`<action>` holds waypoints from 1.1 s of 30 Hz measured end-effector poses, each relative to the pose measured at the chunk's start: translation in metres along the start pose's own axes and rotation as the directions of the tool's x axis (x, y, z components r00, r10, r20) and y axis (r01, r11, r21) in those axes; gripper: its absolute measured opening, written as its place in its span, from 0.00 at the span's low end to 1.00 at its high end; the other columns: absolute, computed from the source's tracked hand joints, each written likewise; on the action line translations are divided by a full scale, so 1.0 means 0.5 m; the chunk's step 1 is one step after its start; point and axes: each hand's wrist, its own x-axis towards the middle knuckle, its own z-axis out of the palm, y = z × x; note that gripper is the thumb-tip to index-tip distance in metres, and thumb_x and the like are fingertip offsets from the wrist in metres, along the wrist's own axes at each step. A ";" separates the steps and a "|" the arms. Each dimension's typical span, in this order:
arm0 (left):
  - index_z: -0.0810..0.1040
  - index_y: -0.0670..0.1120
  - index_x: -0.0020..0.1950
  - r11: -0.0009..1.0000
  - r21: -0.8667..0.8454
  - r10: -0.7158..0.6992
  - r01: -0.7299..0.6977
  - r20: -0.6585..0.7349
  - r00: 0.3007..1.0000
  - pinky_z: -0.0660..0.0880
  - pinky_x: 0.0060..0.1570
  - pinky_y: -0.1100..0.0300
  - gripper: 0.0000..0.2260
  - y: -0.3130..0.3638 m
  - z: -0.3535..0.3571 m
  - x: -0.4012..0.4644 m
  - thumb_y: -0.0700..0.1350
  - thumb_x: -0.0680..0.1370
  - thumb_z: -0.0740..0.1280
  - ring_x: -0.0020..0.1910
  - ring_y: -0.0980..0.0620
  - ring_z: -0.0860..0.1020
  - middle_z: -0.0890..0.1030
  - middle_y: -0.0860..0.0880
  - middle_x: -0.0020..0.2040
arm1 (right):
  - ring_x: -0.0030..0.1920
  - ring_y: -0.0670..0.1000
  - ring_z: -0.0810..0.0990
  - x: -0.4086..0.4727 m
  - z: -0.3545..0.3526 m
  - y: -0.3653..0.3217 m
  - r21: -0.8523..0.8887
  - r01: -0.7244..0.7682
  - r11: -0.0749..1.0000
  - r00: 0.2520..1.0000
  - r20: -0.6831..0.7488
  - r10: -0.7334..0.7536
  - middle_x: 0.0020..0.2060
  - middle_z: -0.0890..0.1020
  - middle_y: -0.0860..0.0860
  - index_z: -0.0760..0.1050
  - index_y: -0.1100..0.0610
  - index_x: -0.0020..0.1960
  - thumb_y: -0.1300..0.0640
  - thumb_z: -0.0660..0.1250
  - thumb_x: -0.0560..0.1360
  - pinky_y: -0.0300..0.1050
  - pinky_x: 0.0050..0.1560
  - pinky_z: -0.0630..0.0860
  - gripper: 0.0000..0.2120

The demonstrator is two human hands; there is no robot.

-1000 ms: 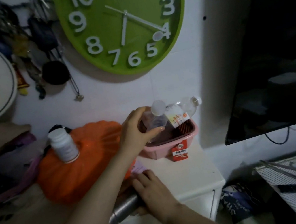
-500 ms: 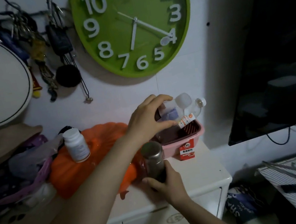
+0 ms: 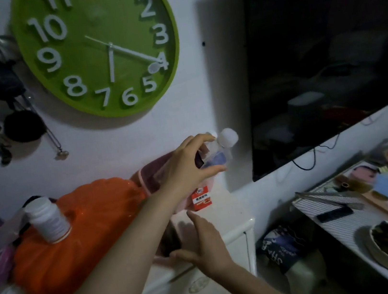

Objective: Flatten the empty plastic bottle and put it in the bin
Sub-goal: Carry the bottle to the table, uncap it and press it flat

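Note:
A clear plastic bottle [image 3: 217,156] with a white cap and a bluish label is held just above the pink basket [image 3: 142,178] on the white cabinet. My left hand [image 3: 185,166] grips the bottle around its body, thumb below and fingers on top. My right hand [image 3: 205,243] hovers lower down over the cabinet's front edge, fingers spread and holding nothing. A dark metal flask [image 3: 169,239] stands right beside it, partly hidden by my left forearm. No bin is in view.
An orange pumpkin-shaped object [image 3: 80,236] carries a white pill bottle [image 3: 48,222]. A small red carton [image 3: 202,198] stands in front of the basket. A dark TV [image 3: 324,51] hangs to the right, a green clock [image 3: 98,50] above. A low table [image 3: 338,226] with dishes lies at lower right.
My left hand has lifted the bottle up out of the pink basket. My right hand stood the metal flask upright, then let go of it and opened.

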 end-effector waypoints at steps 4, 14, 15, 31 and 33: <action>0.72 0.57 0.54 0.997 -0.063 0.047 -0.044 0.044 0.998 0.75 0.44 0.57 0.22 0.065 0.091 0.024 0.54 0.64 0.76 0.44 0.57 0.74 0.77 0.54 0.47 | 0.68 0.53 0.67 -0.041 -0.133 0.063 -0.222 -0.014 0.975 0.989 -0.146 -0.019 0.70 0.68 0.53 0.55 0.55 0.73 0.38 0.69 0.68 0.48 0.69 0.63 0.42; 0.72 0.53 0.57 0.958 -0.238 0.218 -0.161 0.236 0.947 0.77 0.47 0.53 0.25 0.401 0.479 0.066 0.51 0.64 0.77 0.49 0.53 0.75 0.76 0.51 0.51 | 0.73 0.53 0.60 -0.326 -0.586 0.274 -0.523 -0.412 0.746 0.860 -0.493 0.130 0.74 0.62 0.51 0.52 0.50 0.74 0.40 0.66 0.71 0.52 0.71 0.56 0.39; 0.71 0.53 0.57 0.952 -0.266 0.221 -0.153 0.247 0.943 0.77 0.46 0.54 0.26 0.449 0.525 0.063 0.52 0.64 0.77 0.48 0.53 0.75 0.76 0.52 0.50 | 0.72 0.53 0.61 -0.374 -0.637 0.295 -0.527 -0.451 0.720 0.838 -0.527 0.139 0.73 0.63 0.50 0.52 0.50 0.74 0.40 0.66 0.71 0.51 0.71 0.57 0.39; 0.75 0.50 0.55 0.815 -0.538 0.459 -0.216 0.373 0.807 0.75 0.40 0.56 0.25 1.144 1.111 -0.017 0.55 0.62 0.77 0.40 0.51 0.76 0.78 0.50 0.41 | 0.68 0.56 0.66 -1.084 -1.267 0.502 -0.297 -0.900 0.320 0.405 -0.842 0.357 0.71 0.66 0.52 0.55 0.52 0.73 0.39 0.65 0.72 0.54 0.69 0.60 0.37; 0.74 0.52 0.55 0.801 -0.554 0.494 -0.227 0.398 0.773 0.76 0.40 0.56 0.25 1.206 1.173 -0.016 0.57 0.63 0.76 0.40 0.49 0.77 0.78 0.50 0.40 | 0.69 0.55 0.65 -1.130 -1.317 0.527 -0.270 -0.916 0.298 0.371 -0.853 0.367 0.71 0.65 0.52 0.55 0.52 0.73 0.39 0.65 0.72 0.53 0.69 0.59 0.37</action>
